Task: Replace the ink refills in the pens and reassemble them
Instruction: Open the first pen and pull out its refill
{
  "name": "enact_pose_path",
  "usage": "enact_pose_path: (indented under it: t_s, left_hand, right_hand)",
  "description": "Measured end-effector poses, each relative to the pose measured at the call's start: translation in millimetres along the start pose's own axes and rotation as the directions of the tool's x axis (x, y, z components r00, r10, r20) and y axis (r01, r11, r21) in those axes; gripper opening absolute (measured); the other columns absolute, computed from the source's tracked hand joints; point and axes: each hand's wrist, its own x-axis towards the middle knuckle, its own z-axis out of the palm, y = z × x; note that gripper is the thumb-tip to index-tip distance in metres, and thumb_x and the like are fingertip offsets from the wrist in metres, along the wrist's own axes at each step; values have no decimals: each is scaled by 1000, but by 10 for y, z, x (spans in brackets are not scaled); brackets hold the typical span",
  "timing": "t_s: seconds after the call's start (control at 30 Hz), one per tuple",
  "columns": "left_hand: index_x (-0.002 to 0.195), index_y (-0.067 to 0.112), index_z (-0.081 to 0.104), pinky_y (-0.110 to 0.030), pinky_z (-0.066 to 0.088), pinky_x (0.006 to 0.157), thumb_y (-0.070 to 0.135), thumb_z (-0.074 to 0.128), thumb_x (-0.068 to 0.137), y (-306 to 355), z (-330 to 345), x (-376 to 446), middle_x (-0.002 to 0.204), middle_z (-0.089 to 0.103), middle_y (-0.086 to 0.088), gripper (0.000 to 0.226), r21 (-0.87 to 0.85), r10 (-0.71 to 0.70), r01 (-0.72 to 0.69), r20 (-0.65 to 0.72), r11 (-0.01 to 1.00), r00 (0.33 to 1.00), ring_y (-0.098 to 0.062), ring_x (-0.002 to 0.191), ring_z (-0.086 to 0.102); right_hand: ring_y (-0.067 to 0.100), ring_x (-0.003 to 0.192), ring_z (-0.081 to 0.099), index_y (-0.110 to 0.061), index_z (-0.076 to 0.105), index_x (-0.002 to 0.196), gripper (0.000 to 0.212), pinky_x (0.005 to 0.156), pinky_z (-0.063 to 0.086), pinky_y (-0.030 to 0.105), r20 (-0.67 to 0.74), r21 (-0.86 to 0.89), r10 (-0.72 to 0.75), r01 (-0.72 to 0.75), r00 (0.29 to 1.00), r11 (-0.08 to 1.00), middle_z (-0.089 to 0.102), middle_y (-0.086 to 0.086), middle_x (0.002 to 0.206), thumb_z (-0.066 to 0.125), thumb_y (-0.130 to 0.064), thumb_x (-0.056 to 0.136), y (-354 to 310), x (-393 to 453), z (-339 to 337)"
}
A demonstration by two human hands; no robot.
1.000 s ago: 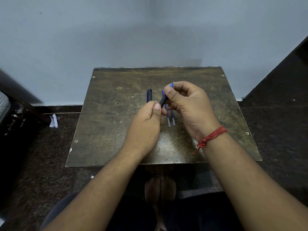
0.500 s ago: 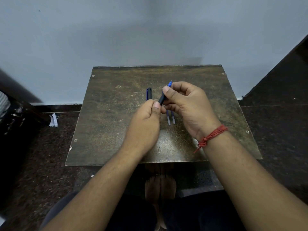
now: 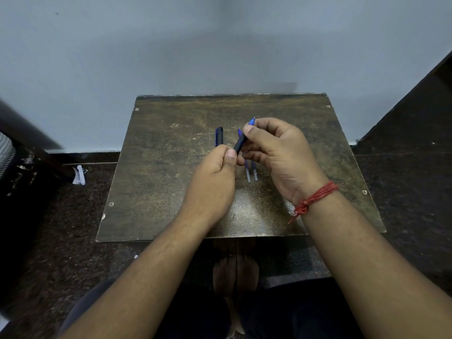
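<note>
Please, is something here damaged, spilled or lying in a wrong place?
Nothing on the table looks spilled or broken. The only stray thing is a crumpled white scrap on the dark floor left of the table, apart from the pen parts.

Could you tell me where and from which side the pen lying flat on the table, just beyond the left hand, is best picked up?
Pinch the pen across its barrel near the middle, coming from above. It lies flat on the table, its length pointing away from the person, so its long sides are open to a thumb and finger. Its near end sits close to the left hand, so the far half looks freer.
</note>
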Motion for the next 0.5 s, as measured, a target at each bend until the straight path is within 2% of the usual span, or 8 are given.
enact_pose_path:
  t_s: [0.1,0.17,0.23,0.33,0.47,0.5]
  left_hand:
    - [85,23,60,-29,27,49,38,37,101,-2,2,1,55,42,13,32,2,-7,7,-12,1000,1000,-4,46,34]
    - [84,24,60,-29,27,49,37,37,101,5,6,-9,55,42,13,32,9,-4,4,-17,1000,1000,-4,46,35]
    - [85,24,60,-28,28,50,37,37,102,14,8,-20,56,43,13,31,25,6,-5,-22,1000,1000,-3,46,35]
    - [87,20,60,-27,29,50,32,37,104,29,8,-32,57,43,13,31,40,7,-5,-26,999,1000,-3,47,36]
    - [90,18,61,-27,30,51,30,37,105,54,5,-42,58,43,12,31,60,3,-1,-27,998,1000,-3,47,36]
    - [89,18,61,-28,30,52,30,37,105,54,4,-40,58,43,12,31,64,2,0,-31,998,1000,-3,48,36]
  right_hand:
    - [28,90,74,0,67,109,20,84,59,38,25,119,37,-40,999,992,76,17,98,53,4,94,-49,-18,2]
    - [33,102,73,-1,65,111,19,91,58,39,16,152,44,-46,999,987,75,20,106,56,1,95,-62,-28,11]
    - [34,96,73,-6,65,102,9,89,59,41,-13,95,14,-13,1000,995,75,18,102,65,-10,94,-38,-20,22]
    - [31,76,67,-9,61,91,14,73,58,41,-38,8,-4,4,999,1000,70,16,86,72,-17,90,6,-4,20]
    - [25,71,68,-5,64,93,3,68,57,35,7,67,23,-23,1000,997,70,16,84,61,-4,95,-15,-7,30]
    - [25,75,70,-3,65,96,12,69,58,34,15,94,30,-31,999,995,71,15,86,54,1,95,-29,-12,30]
